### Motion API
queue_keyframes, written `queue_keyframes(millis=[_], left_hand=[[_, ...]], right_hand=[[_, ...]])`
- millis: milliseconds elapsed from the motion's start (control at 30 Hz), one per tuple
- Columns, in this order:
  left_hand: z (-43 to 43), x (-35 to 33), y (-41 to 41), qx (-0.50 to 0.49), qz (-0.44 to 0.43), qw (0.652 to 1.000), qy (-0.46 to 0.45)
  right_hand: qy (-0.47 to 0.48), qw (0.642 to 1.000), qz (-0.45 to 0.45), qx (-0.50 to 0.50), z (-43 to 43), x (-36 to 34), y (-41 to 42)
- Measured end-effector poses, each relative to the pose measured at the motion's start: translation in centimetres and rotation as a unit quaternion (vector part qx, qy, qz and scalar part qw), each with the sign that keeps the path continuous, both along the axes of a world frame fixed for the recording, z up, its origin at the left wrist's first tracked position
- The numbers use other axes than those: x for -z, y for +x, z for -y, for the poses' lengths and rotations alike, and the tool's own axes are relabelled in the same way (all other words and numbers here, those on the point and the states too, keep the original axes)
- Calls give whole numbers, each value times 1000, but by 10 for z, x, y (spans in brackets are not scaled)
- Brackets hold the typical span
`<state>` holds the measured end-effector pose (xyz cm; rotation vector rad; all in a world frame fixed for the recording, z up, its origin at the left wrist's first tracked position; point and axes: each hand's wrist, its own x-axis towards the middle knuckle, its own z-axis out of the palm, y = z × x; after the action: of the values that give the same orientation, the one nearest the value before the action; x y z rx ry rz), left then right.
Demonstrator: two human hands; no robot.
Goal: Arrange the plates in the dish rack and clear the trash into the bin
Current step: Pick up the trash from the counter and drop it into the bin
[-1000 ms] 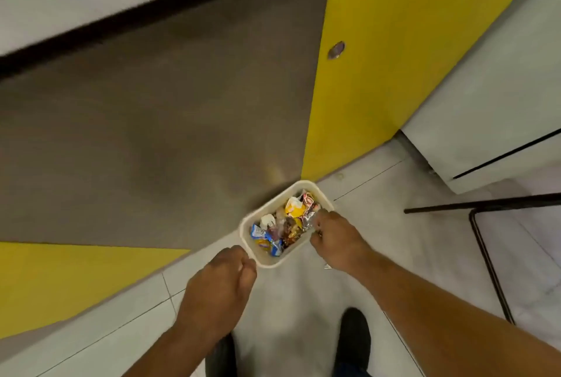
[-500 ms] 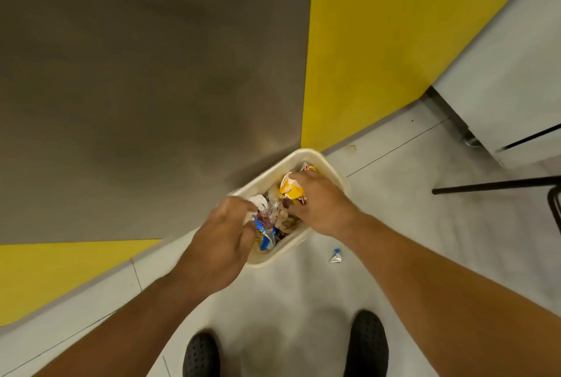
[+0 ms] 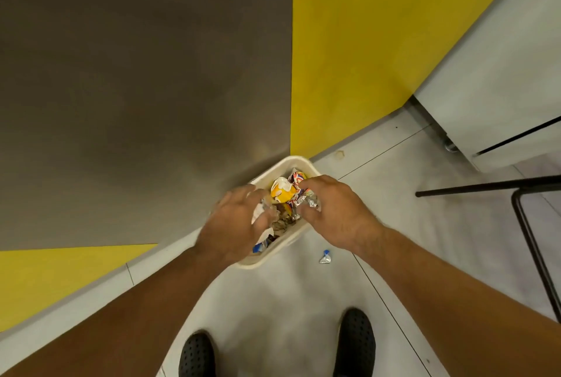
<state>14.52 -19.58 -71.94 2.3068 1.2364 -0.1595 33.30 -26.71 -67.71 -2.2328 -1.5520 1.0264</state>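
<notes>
A small white bin (image 3: 292,163) stands on the floor against the wall, filled with several crumpled snack wrappers, a yellow one (image 3: 282,191) on top. Both my hands are over it. My left hand (image 3: 233,225) is blurred, its fingers spread down onto the trash at the bin's left side. My right hand (image 3: 337,212) is at the right rim, finger and thumb curled round a crumpled silver foil wrapper (image 3: 309,202). One small silver-and-blue wrapper (image 3: 325,256) lies on the floor just right of the bin.
Behind the bin the wall is a brown panel (image 3: 136,88) beside a yellow one (image 3: 379,43). A white cabinet (image 3: 501,88) stands at the right, with a black metal frame (image 3: 522,225) in front of it. My black shoes (image 3: 355,343) are on the grey floor.
I have leaned closer to the bin. My left hand moved from beside the bin to over it and spread its fingers. My right hand shifted from the yellow wrapper to the foil.
</notes>
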Motion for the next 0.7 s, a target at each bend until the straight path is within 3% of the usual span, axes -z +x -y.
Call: queue_keyframes(millis=[200,433,700], left_hand=[[2,-137,-14,17,77,995,55],[28,-307,-27,62,158,976,136],[23,-481,-51,109,205,941,246]], right_hand=[[32,999,8,18,10,-86,-6],[93,995,31,10,20,-238,-35],[162,979,122,-6,36,-413,-55]])
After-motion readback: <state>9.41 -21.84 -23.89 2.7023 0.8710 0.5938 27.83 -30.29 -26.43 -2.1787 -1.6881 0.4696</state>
